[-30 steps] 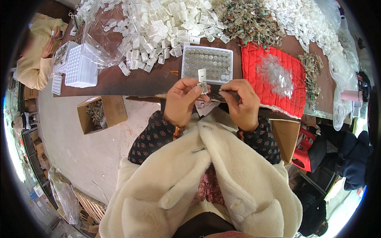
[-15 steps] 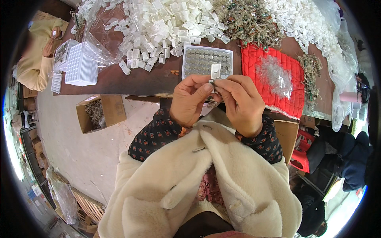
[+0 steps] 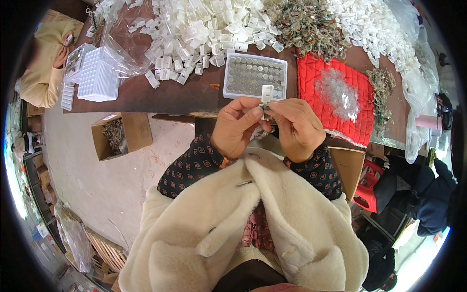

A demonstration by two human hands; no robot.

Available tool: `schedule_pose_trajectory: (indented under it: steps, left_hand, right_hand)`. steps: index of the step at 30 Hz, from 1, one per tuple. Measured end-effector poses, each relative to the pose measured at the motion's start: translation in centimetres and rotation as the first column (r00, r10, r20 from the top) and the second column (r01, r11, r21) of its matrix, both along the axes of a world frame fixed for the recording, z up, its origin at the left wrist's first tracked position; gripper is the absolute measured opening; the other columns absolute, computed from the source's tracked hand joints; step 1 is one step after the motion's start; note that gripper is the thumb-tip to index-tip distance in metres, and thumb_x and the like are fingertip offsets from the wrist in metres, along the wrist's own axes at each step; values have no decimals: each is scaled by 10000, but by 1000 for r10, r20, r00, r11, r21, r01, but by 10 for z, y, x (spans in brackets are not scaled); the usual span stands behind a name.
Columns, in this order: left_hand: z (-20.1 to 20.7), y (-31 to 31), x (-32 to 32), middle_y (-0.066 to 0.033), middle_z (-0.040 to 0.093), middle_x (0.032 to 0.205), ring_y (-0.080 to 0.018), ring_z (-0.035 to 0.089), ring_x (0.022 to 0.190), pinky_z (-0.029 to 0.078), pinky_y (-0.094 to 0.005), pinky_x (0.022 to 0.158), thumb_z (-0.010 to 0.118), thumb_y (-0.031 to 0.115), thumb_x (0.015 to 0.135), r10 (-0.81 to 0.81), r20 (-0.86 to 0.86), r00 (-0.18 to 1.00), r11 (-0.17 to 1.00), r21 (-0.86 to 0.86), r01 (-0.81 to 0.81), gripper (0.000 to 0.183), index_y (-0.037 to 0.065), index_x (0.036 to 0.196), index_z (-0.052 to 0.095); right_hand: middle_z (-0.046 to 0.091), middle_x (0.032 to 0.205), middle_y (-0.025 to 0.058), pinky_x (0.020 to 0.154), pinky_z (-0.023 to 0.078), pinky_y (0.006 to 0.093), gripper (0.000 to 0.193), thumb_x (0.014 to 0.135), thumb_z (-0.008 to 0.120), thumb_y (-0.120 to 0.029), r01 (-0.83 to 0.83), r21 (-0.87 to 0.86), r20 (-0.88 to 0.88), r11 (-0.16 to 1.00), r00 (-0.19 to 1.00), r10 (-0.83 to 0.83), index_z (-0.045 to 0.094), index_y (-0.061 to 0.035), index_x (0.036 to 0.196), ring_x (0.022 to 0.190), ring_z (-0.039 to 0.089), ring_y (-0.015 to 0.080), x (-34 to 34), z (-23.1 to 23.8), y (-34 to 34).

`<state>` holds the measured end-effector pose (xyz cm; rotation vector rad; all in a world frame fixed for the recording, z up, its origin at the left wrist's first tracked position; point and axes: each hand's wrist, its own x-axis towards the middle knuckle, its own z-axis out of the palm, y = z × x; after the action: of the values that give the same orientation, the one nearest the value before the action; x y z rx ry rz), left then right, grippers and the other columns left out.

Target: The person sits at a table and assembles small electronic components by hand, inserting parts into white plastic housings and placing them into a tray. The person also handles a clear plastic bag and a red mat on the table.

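Observation:
My left hand (image 3: 237, 125) and my right hand (image 3: 296, 127) meet at the table's near edge, both pinching one small white plastic case (image 3: 266, 93) that stands upright between the fingertips. A small metal part shows under the case at my fingers. Just beyond the hands lies a white tray (image 3: 230, 90) filled with several round silver button cells. A big heap of the same white cases (image 3: 194, 29) covers the far side of the brown table (image 3: 175, 95).
A red quilted pad (image 3: 316, 104) with clear bits lies right of the tray. A tangle of wired parts (image 3: 306, 22) sits behind it. White grid trays (image 3: 97, 78) stand at left near another person (image 3: 44, 73). An open cardboard box (image 3: 119, 134) sits on the floor.
My hands have come together: the right hand, earlier apart and holding a thin tool, now closes on the white case with the left.

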<state>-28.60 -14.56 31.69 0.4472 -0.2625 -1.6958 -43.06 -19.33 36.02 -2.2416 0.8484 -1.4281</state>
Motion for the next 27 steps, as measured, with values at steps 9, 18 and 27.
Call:
schedule_pose_trajectory:
  steps: [9, 18, 27]
  left_hand:
    - [-8, 3, -2, -129, 672, 999, -205, 645, 795, 549, -324, 711, 599, 11, 919, 24, 5, 1000, 999, 35, -24, 155, -4, 1072, 614]
    - [-19, 6, -2, -128, 671, 1001, -188, 639, 793, 555, -322, 712, 591, 0, 922, 52, 87, 995, 997, 60, -57, 134, -14, 1053, 615]
    - [-20, 7, 2, -120, 668, 1009, -182, 635, 804, 543, -319, 697, 590, 23, 928, -25, 75, 997, 999, 37, 22, 146, -4, 1070, 609]
  right_hand:
    - [682, 876, 103, 677, 547, 341, 332, 669, 669, 98, -62, -62, -98, 996, 994, 55, 679, 11, 989, 780, 666, 270, -5, -10, 0]
    - [682, 915, 131, 718, 555, 328, 295, 772, 629, 108, -28, 325, -65, 945, 997, 52, 664, 11, 1049, 833, 676, 281, -10, -13, 13]
    - [674, 902, 136, 684, 547, 324, 292, 783, 630, 85, -26, 203, -130, 979, 990, 54, 635, 21, 1068, 778, 675, 274, -8, -9, 7]
